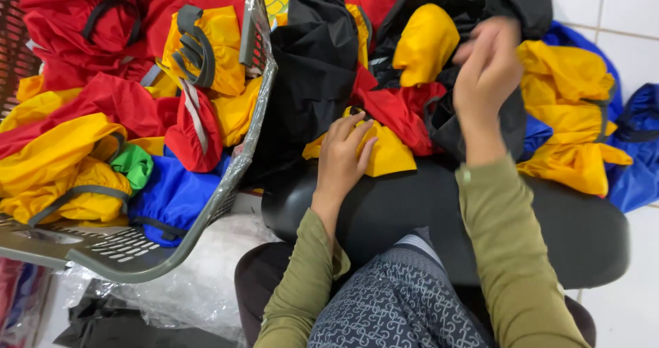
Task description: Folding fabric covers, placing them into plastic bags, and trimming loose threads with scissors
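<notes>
My left hand [343, 157] rests flat on a yellow fabric piece [388, 152] lying at the far edge of a black padded seat [425, 207]. My right hand [489, 73] is raised above the pile, blurred, its fingers closed on black fabric [473, 125] that hangs from it. Red fabric [401, 111] and another yellow piece [424, 42] lie between the two hands. Both arms wear olive-green sleeves.
A grey plastic basket [130, 252] at the left holds red, yellow, blue and green fabric bags with grey straps. More yellow [570, 121] and blue [635, 145] bags lie at the right on white floor tiles. Clear plastic wrap [199, 286] sits below the basket.
</notes>
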